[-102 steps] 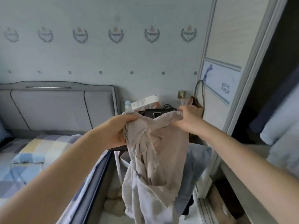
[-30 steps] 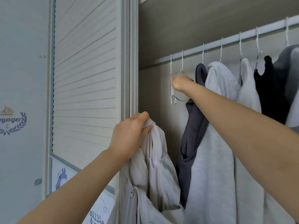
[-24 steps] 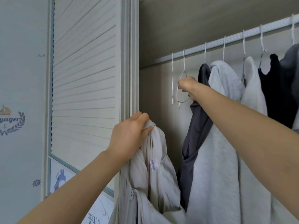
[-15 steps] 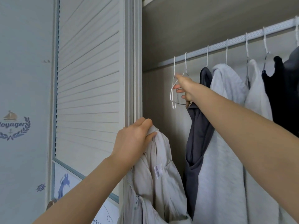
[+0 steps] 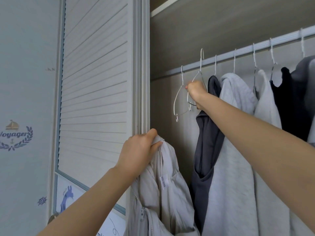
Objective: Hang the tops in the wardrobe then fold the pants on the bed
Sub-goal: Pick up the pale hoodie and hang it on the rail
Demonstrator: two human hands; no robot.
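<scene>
My left hand (image 5: 139, 150) grips the collar of a beige zip jacket (image 5: 163, 193), holding it up beside the wardrobe's left frame. My right hand (image 5: 196, 90) reaches up into the wardrobe and grips an empty white wire hanger (image 5: 201, 63), whose hook stands raised above the hanging rail (image 5: 242, 51). A second empty wire hanger (image 5: 178, 99) still hangs on the rail just left of that hand.
Right of my right hand hang a dark grey top (image 5: 206, 142), a light grey hoodie (image 5: 235, 133), a white garment (image 5: 265, 99) and a black top (image 5: 289, 103). A white louvred wardrobe door (image 5: 95, 82) stands at left, next to the wallpapered wall (image 5: 25, 82).
I turned from the bedside to the wardrobe with the jacket. My right hand took hold of a wire hanger and lifted its hook above the rail. My left hand keeps holding the jacket.
</scene>
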